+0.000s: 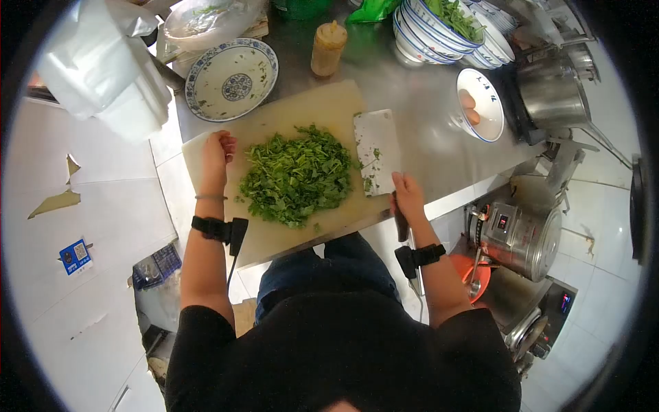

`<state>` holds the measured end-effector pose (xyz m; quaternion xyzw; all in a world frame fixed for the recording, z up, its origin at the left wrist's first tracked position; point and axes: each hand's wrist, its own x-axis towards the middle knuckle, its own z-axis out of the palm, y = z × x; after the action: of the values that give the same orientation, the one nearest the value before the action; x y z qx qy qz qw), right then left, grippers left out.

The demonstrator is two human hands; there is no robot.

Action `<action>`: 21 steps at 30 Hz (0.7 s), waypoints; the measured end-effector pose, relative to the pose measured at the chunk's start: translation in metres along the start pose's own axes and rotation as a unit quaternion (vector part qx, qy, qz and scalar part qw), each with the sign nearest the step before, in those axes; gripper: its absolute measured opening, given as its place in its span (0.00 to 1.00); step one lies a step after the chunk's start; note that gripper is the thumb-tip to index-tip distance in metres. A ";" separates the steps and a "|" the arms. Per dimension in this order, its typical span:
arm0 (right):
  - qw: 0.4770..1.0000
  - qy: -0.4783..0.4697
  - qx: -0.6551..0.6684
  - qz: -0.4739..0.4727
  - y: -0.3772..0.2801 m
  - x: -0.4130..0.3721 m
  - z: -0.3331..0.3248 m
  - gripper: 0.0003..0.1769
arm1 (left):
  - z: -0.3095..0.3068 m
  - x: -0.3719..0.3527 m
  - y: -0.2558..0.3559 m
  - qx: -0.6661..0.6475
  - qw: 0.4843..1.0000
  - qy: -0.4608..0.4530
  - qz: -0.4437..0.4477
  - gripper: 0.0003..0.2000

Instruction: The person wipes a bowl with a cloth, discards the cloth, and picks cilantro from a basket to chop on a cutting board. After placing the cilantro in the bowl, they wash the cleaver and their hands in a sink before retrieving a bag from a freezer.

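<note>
A heap of chopped leafy greens (296, 175) lies in the middle of the pale cutting board (336, 99). To its left, my left hand (220, 147) is over the board with fingers curled in and nothing visible in them. My right hand (410, 196) is closed at the dark handle of a cleaver (377, 147), at the right side of the board. The cleaver's broad blade shows its flat side, with bits of green stuck to it. Part of the handle shows below my hand.
Behind the board are a patterned bowl (232, 81) with green scraps and a sauce bottle (328, 49). Stacked bowls (429, 34), the top one holding greens, stand at the back right. A white bowl (489, 103) holds eggs. Metal pots (552, 89) are farther right.
</note>
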<state>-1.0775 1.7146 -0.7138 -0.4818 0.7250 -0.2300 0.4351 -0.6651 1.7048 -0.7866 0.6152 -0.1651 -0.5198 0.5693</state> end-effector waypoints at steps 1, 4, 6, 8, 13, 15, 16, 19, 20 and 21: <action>1.000 -0.011 -0.015 -0.012 0.000 0.003 0.001 0.19 | -0.001 -0.006 0.001 0.013 1.000 -0.009 0.002 0.14; 0.995 -0.027 -0.064 -0.065 0.004 0.014 0.009 0.18 | 0.035 -0.063 -0.014 0.221 0.946 0.058 0.232 0.18; 0.989 -0.034 -0.097 -0.103 0.000 0.016 0.018 0.18 | 0.064 -0.103 -0.019 0.388 0.858 0.025 0.335 0.25; 0.994 -0.100 -0.033 0.002 -0.019 0.009 0.031 0.18 | 0.080 -0.122 -0.027 0.482 0.782 -0.038 0.393 0.32; 0.986 -0.133 -0.084 -0.053 -0.032 0.011 0.058 0.18 | 0.110 -0.124 -0.045 0.520 0.754 -0.035 0.400 0.40; 0.982 -0.143 -0.103 -0.062 -0.033 0.004 0.068 0.18 | 0.115 -0.122 -0.051 0.531 0.756 -0.015 0.382 0.41; 0.978 -0.156 -0.119 -0.076 -0.038 0.002 0.073 0.17 | 0.115 -0.123 -0.053 0.531 0.759 -0.014 0.376 0.41; 0.970 -0.212 -0.094 -0.071 -0.024 0.011 0.084 0.14 | 0.117 -0.122 -0.054 0.525 0.761 0.011 0.381 0.41; 0.965 -0.251 -0.050 -0.051 -0.016 0.015 0.086 0.12 | 0.117 -0.121 -0.055 0.515 0.768 0.016 0.380 0.41; 0.964 -0.254 -0.052 -0.052 -0.016 0.016 0.086 0.12 | 0.118 -0.121 -0.052 0.505 0.775 0.021 0.379 0.41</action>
<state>-0.9986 1.7005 -0.7531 -0.5837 0.5752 -0.0846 0.5668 -0.8317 1.7543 -0.7553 0.7127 -0.6117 -0.0909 0.3310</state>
